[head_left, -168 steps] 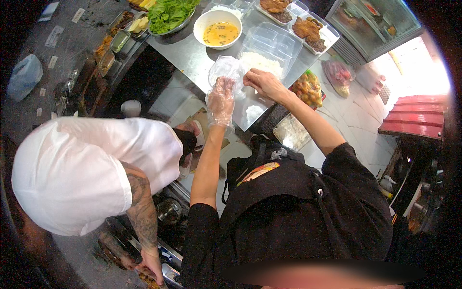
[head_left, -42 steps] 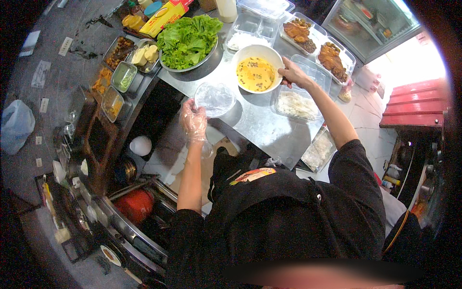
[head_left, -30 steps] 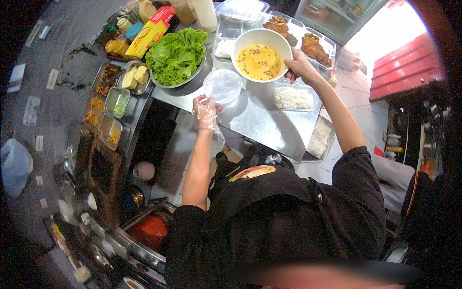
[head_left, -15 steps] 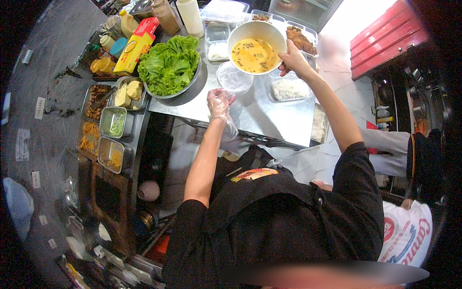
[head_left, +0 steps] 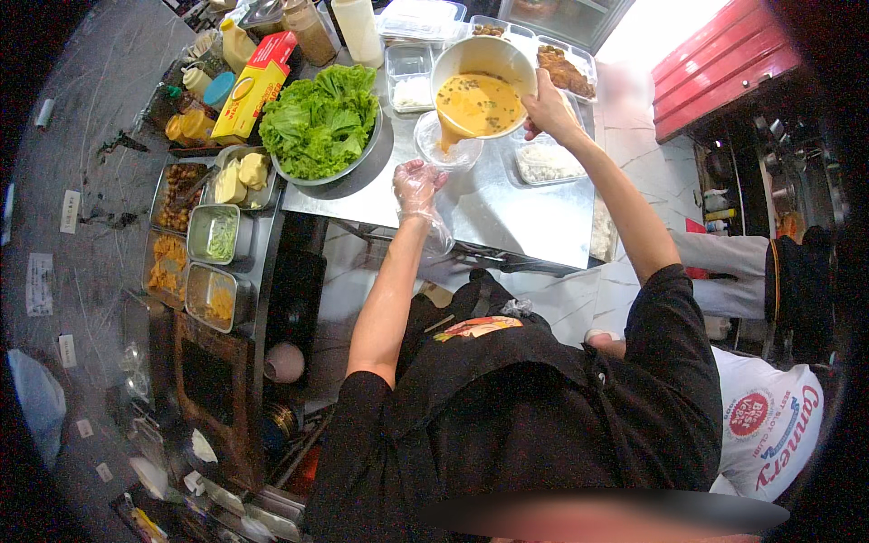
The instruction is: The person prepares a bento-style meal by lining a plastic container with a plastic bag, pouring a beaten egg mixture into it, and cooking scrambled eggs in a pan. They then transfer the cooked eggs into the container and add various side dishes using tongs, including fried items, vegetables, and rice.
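Note:
My right hand grips a white saucepan at its right side, fingers closed around what seems to be the handle. The pan is tilted to the left, and yellow-orange soup with dark bits runs over its lip. The stream falls into a round clear plastic container on the steel table. My left hand, in a clear plastic glove, is loosely closed just in front of that container. Nothing shows in its fingers. Beside the pan, at right, stands a clear box of white rice.
A steel bowl of lettuce stands left of the container, near a yellow-red box. Trays of fillings line the left counter. Boxes with fried food sit behind the pan. Another person in grey trousers stands at right.
The saucepan has tipped further left, and soup now pours from its lip into the clear container. My left hand has shifted slightly right, staying near the container.

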`<state>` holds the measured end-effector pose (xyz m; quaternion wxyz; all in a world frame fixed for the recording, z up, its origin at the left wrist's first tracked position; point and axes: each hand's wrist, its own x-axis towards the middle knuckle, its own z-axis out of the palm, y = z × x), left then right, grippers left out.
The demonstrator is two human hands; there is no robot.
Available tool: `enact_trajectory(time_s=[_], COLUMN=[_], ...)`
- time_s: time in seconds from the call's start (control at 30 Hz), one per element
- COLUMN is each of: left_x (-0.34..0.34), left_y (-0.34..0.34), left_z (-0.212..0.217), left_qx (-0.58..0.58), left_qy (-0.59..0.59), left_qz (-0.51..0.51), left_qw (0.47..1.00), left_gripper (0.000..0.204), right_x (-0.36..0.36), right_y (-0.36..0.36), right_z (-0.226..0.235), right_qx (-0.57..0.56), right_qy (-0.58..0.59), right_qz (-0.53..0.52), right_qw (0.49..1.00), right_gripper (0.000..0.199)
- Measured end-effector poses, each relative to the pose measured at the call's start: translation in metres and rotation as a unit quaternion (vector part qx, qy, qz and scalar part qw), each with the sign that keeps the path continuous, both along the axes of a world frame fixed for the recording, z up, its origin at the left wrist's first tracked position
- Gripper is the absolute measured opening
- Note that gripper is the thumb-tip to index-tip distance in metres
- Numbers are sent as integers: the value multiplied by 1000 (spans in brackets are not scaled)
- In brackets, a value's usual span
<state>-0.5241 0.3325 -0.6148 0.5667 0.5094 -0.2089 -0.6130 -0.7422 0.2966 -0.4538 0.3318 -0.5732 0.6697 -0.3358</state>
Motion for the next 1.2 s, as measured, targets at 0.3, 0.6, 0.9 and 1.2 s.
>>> enact_trajectory(time_s=[0.3,0.6,0.9,1.2], left_x=[1,0,1,3], left_y=[-2,-2,0,-2], left_z=[-3,-2,7,4], left_qx=[-1,-12,-16,-9], left_qy=[2,-9,-5,5], left_qz=[-2,9,-3,-21], left_qw=[1000,1000,1000,1000], left_gripper=[28,24,25,28], right_x=[2,8,14,9], right_y=[2,5,7,1], right_z=[3,5,2,-18], right_qx=[-11,-31,-79,-132], right_qy=[55,111,155,218], right_qz=[-12,-19,-25,-22], right_qw=[998,993,984,967], right_gripper=[33,40,42,51])
